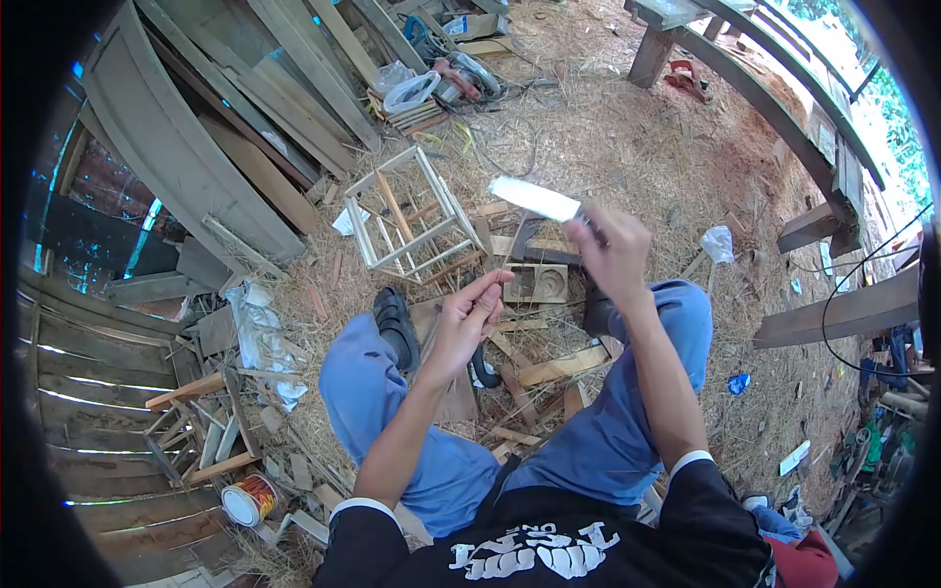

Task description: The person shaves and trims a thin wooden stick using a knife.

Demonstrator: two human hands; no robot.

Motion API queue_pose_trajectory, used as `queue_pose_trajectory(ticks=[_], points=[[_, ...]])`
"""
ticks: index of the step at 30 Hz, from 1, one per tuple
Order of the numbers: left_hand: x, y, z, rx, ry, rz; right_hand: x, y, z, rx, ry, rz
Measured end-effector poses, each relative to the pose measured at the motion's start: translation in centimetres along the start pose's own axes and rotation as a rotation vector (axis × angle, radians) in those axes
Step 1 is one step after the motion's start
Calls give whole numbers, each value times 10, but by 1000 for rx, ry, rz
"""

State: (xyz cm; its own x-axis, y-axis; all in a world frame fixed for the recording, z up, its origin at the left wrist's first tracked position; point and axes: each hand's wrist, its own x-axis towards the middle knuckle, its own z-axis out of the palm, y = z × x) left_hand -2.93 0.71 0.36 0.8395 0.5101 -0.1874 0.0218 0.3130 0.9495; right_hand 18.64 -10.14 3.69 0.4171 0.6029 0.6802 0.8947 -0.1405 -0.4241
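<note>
My right hand (613,250) is closed around the dark handle of a broad-bladed knife (537,198), whose bright blade points left, raised above the ground. My left hand (469,321) is in front of my knees with thumb and fingers pinched together; whatever is between them is too small to make out. Below and between the hands lies a wooden block (539,284) with a round carved hollow. Beyond my left hand stands an open frame of thin wooden sticks (417,218).
Wood scraps (564,367) and shavings cover the ground between my legs. Boards and panels (167,127) lean at the left. A paint can (249,500) stands lower left, near a small wooden frame (211,431). Power tools (459,78) lie at the back; a timber bench (755,88) is right.
</note>
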Motion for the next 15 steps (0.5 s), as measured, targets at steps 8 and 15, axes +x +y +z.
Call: queue_pose_trajectory(ticks=[8,15], points=[[0,2,1,-186,-5,6,-22,-28,24,219,-193,-228],[2,4,-4,-290,-29,-92,-22,-27,26,231,-265,-287]])
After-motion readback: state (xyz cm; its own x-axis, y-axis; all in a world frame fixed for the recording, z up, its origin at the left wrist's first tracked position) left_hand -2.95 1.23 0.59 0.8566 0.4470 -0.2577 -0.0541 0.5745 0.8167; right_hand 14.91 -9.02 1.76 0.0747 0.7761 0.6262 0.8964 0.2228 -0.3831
